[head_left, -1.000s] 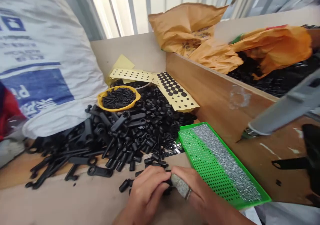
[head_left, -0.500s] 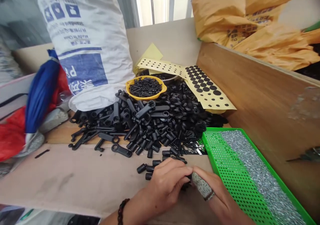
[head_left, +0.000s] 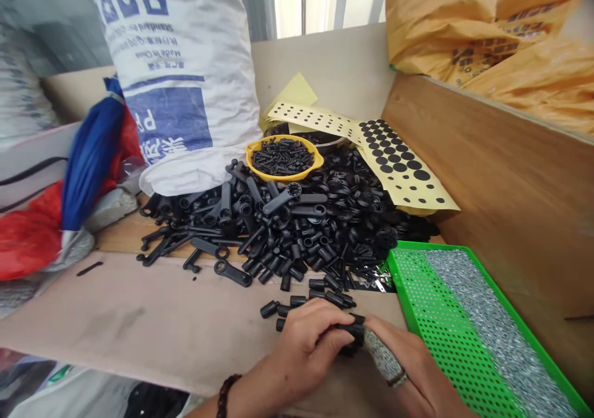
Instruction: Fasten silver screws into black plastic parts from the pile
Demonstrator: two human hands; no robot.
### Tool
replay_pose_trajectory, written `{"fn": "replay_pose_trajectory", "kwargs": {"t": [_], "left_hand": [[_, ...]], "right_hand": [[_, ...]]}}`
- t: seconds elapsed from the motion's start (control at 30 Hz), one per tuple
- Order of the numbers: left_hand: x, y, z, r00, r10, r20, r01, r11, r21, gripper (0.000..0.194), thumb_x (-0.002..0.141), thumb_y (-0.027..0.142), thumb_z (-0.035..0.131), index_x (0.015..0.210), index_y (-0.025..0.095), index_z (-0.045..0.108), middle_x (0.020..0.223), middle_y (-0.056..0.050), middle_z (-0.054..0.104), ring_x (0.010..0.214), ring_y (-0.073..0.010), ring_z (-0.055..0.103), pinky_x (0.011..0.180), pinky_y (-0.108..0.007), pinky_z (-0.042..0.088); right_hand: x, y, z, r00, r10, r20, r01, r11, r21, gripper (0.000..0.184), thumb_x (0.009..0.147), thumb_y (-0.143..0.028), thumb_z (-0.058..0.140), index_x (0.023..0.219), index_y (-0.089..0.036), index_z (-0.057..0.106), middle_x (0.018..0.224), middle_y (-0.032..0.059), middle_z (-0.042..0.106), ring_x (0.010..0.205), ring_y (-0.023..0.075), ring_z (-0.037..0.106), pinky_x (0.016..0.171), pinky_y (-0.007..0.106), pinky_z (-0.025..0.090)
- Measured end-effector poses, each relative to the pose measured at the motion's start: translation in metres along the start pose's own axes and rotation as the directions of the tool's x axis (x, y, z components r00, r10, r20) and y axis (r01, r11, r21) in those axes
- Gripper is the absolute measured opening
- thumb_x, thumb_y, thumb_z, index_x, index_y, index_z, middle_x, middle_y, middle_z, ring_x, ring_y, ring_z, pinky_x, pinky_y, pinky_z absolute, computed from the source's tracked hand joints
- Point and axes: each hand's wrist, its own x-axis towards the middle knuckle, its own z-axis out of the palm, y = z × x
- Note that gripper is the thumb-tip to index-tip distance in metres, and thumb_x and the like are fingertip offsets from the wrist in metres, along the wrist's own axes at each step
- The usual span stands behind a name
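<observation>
Low at the front of the bench, my left hand (head_left: 309,340) pinches a short black plastic cylinder (head_left: 355,330) between thumb and fingers. My right hand (head_left: 413,362) is closed against the other end of that piece, its fingertips mostly hidden. One of its fingers wears a speckled grey finger cover (head_left: 384,357). Several loose black cylinders (head_left: 297,301) lie just beyond my left hand. Behind them spreads a heap of black plastic parts, with crank-like handles (head_left: 232,272) on the left and round pieces (head_left: 346,186) on the right.
A yellow basket (head_left: 318,160) of black screw-like pieces sits on the heap. To the right stands a green perforated tray (head_left: 445,337) with small metal pieces (head_left: 492,306). Yellow sticker sheets (head_left: 408,189) lean behind. A white sack (head_left: 185,52), blue umbrella (head_left: 90,158) and wooden side board (head_left: 501,176) surround the bench.
The view has shifted, so the scene sits farther right. My hands have opened up slightly around the black cylinder, and more of it shows between them.
</observation>
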Motion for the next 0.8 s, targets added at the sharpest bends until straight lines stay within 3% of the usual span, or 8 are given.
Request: {"fn": "replay_pose_trajectory", "kwargs": {"t": [0.17, 0.3, 0.37, 0.43, 0.6, 0.8], "left_hand": [[-0.006, -0.004, 0.007, 0.99, 0.141, -0.022, -0.137, 0.982, 0.127, 0.016, 0.092, 0.019, 0.045, 0.097, 0.014, 0.06, 0.08, -0.009, 0.067, 0.073, -0.0173, 0.06, 0.066, -0.028, 0.051], [0.006, -0.007, 0.003, 0.983, 0.166, 0.078, -0.18, 0.953, 0.245, 0.016, 0.092, 0.017, 0.044, 0.099, 0.013, 0.058, 0.087, -0.01, 0.067, 0.08, -0.0177, 0.061, 0.073, -0.03, 0.052], [0.014, -0.009, -0.005, 0.984, 0.152, 0.093, -0.173, 0.935, 0.309, 0.017, 0.092, 0.019, 0.046, 0.101, 0.013, 0.058, 0.096, -0.011, 0.067, 0.087, -0.0189, 0.06, 0.08, -0.032, 0.051], [0.019, -0.015, -0.018, 0.99, 0.124, 0.06, -0.137, 0.917, 0.375, 0.017, 0.091, 0.018, 0.047, 0.103, 0.014, 0.058, 0.101, -0.011, 0.066, 0.092, -0.0192, 0.06, 0.083, -0.033, 0.05], [0.01, -0.035, -0.053, 0.996, 0.087, 0.015, -0.082, 0.851, 0.519, 0.018, 0.089, 0.012, 0.046, 0.101, 0.015, 0.06, 0.098, -0.009, 0.066, 0.091, -0.0182, 0.059, 0.081, -0.031, 0.051], [-0.009, -0.044, -0.074, 0.998, -0.051, 0.048, 0.013, 0.809, 0.587, 0.017, 0.087, 0.011, 0.047, 0.097, 0.016, 0.061, 0.093, -0.007, 0.066, 0.086, -0.0181, 0.06, 0.078, -0.031, 0.051]], "right_hand": [[-0.004, 0.0, 0.005, 0.999, 0.037, -0.028, -0.036, 0.998, 0.044, 0.018, 0.087, -0.022, 0.031, 0.079, -0.021, 0.047, 0.066, 0.0007, 0.054, 0.056, 0.016, 0.052, 0.055, 0.024, 0.044], [0.002, 0.007, -0.019, 0.992, 0.09, 0.087, -0.08, 0.99, -0.115, 0.017, 0.084, -0.016, 0.034, 0.077, -0.022, 0.049, 0.069, 0.0008, 0.057, 0.063, 0.0166, 0.055, 0.056, 0.024, 0.043], [0.004, 0.016, -0.032, 0.989, 0.104, 0.102, -0.072, 0.959, -0.275, 0.022, 0.076, -0.008, 0.037, 0.084, -0.022, 0.053, 0.08, 0.0027, 0.059, 0.072, 0.0181, 0.055, 0.063, 0.026, 0.043], [0.005, 0.028, -0.04, 0.99, 0.099, 0.097, -0.049, 0.904, -0.425, 0.043, 0.06, 0.002, 0.035, 0.09, -0.022, 0.055, 0.082, 0.0029, 0.058, 0.077, 0.0193, 0.052, 0.067, 0.028, 0.041], [0.002, 0.052, -0.035, 0.998, 0.053, 0.044, -0.012, 0.769, -0.639, 0.036, 0.049, 0.001, 0.039, 0.072, -0.021, 0.055, 0.077, 0.0043, 0.056, 0.076, 0.0221, 0.046, 0.069, 0.034, 0.034], [0.003, 0.061, -0.033, 0.993, -0.012, 0.115, 0.093, 0.676, -0.731, 0.04, 0.045, -0.004, 0.046, 0.077, -0.023, 0.061, 0.083, 0.0051, 0.063, 0.083, 0.0254, 0.051, 0.076, 0.04, 0.033]]}}
